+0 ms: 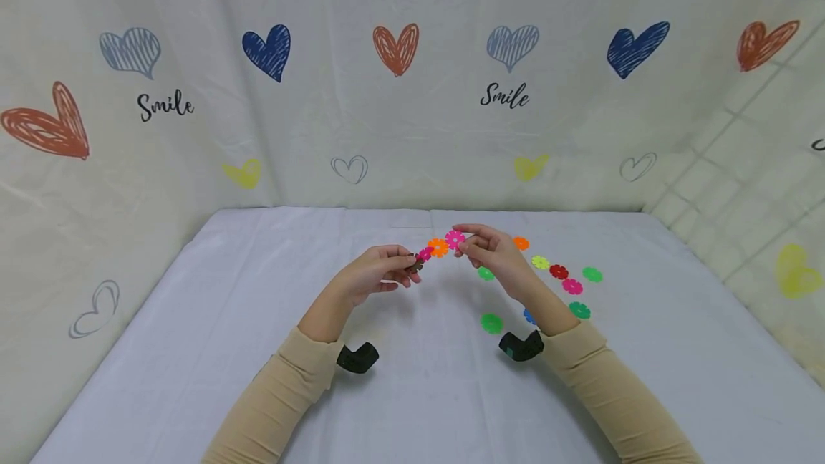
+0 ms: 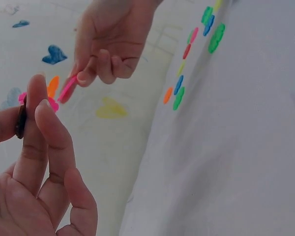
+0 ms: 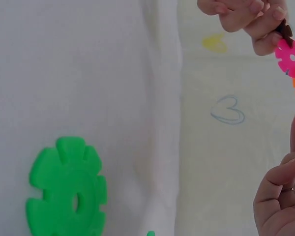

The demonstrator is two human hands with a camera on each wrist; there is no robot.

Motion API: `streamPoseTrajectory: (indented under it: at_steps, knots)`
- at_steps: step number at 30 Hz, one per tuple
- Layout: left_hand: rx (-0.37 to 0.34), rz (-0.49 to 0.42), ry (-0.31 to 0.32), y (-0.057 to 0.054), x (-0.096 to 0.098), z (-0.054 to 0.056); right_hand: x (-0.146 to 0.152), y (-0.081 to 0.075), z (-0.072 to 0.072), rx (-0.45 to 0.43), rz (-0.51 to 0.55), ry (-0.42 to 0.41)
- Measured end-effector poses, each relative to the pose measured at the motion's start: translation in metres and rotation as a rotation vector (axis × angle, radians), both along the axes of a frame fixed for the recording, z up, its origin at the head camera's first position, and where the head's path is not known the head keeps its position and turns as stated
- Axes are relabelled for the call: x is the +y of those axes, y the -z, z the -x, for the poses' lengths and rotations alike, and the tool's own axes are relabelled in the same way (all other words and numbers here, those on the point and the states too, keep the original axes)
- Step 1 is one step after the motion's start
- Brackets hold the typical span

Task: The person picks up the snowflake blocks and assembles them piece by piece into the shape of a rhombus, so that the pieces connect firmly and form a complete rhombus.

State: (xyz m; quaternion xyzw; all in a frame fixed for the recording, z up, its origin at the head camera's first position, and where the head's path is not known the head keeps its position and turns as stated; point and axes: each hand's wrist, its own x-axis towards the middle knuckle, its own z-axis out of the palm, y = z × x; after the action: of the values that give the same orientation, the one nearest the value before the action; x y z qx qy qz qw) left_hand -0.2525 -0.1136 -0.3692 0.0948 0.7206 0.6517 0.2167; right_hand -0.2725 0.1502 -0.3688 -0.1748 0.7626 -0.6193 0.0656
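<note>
A short chain of notched plastic discs is held between both hands above the table. My left hand (image 1: 380, 272) pinches the dark brown disc (image 2: 21, 120) at the chain's left end. Beside it comes a magenta disc (image 3: 289, 57), then an orange disc (image 1: 438, 247). At the right end is a pink disc (image 1: 455, 239), pinched by my right hand (image 1: 493, 253) between thumb and finger. In the left wrist view that pink disc is seen edge-on. How tightly the discs are joined cannot be told.
Loose discs lie on the white-covered table (image 1: 412, 392) at the right: a green disc (image 1: 492, 323), a red disc (image 1: 558, 272), a yellow disc (image 1: 540, 262), an orange one and several others. Behind the table hangs a pale cloth (image 1: 438, 142) printed with hearts.
</note>
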Motion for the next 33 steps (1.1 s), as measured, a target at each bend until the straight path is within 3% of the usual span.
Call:
streamPoseTrajectory:
  at_steps: [16,29,33]
  knots:
    - [-0.008,-0.009,0.017,0.001,-0.002,0.0,0.005,0.008,0.0,0.266,-0.15,-0.022]
    - [-0.015,-0.033,0.013,0.001,-0.002,0.0,0.003,0.011,-0.005,0.383,-0.153,-0.047]
    - [-0.025,-0.041,-0.001,0.0,-0.002,0.0,0.003,0.012,-0.005,0.478,-0.15,-0.048]
